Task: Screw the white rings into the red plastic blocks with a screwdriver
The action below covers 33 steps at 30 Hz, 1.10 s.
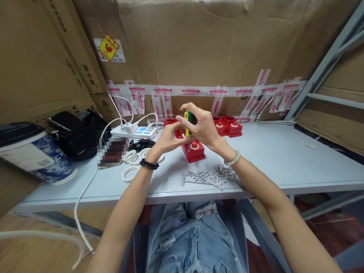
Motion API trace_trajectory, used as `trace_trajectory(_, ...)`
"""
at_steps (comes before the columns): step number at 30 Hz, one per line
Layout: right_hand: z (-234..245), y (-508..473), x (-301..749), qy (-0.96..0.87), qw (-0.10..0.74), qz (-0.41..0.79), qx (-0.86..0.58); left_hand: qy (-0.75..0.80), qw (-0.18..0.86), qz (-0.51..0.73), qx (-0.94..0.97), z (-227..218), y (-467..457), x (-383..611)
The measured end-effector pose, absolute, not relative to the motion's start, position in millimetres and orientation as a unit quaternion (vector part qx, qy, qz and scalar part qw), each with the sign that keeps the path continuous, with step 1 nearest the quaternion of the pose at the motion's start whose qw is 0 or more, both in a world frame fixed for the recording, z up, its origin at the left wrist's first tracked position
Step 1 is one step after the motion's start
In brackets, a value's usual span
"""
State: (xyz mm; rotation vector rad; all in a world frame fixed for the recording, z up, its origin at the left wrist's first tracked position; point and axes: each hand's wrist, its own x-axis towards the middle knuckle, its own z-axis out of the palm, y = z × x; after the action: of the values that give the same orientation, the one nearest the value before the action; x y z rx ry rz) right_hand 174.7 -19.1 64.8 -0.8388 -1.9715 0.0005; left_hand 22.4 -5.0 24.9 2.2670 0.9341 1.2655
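A green and yellow screwdriver [188,120] stands upright between my hands, over the front red box [195,155]. My right hand [205,126] is closed around its handle from the right. From the left, my left hand [170,138] closes its fingers around the handle's lower end. A thin shaft seems to reach down to the box, but whether it meets a screw is too small to tell. This box bears a red dome with a white ring on top. More red boxes [234,129] stand behind my hands, partly hidden.
Loose screws [198,176] and an L-shaped hex key [196,181] lie near the front edge, beside small white rings [217,181]. Larger white rings [129,173], a power strip [135,131], a black bag [79,135] and a paper cup [38,155] occupy the left. Cardboard [196,43] walls the back.
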Motion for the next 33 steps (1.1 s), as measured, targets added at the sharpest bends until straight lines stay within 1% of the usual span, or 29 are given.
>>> trace_trajectory(2,64,-21,174,-0.811,0.477,0.012,-0.339,0.329,0.187,0.463,0.801,24,-3,22)
trace_trajectory(7,65,-23,183,-0.831,0.486,0.094,-0.254,0.304,0.196,0.443,0.82,26,-5,22)
trace_trajectory(9,65,-21,185,-0.825,0.495,0.073,-0.262,0.312,0.2,0.442,0.817,26,-5,23)
trace_trajectory(12,63,-17,184,-0.8,0.509,0.0,-0.318,0.323,0.205,0.482,0.788,22,-2,26)
trace_trajectory(14,62,-16,183,-0.788,0.51,-0.027,-0.344,0.318,0.214,0.508,0.771,20,1,26)
trace_trajectory(17,63,-18,185,-0.796,0.507,0.008,-0.331,0.312,0.215,0.508,0.774,20,2,24)
trace_trajectory(21,64,-21,189,-0.815,0.512,0.09,-0.258,0.317,0.193,0.487,0.791,23,-2,23)
trace_trajectory(23,63,-19,188,-0.804,0.529,0.068,-0.263,0.323,0.178,0.489,0.79,22,-3,25)
trace_trajectory(26,60,-14,184,-0.778,0.551,0.002,-0.302,0.326,0.159,0.522,0.772,20,-1,28)
trace_trajectory(28,58,-14,182,-0.775,0.551,-0.007,-0.31,0.321,0.162,0.539,0.762,18,1,28)
trace_trajectory(30,58,-14,183,-0.786,0.544,0.023,-0.293,0.311,0.181,0.53,0.768,19,1,27)
trace_trajectory(33,59,-17,186,-0.804,0.532,0.105,-0.244,0.303,0.202,0.494,0.79,22,-2,25)
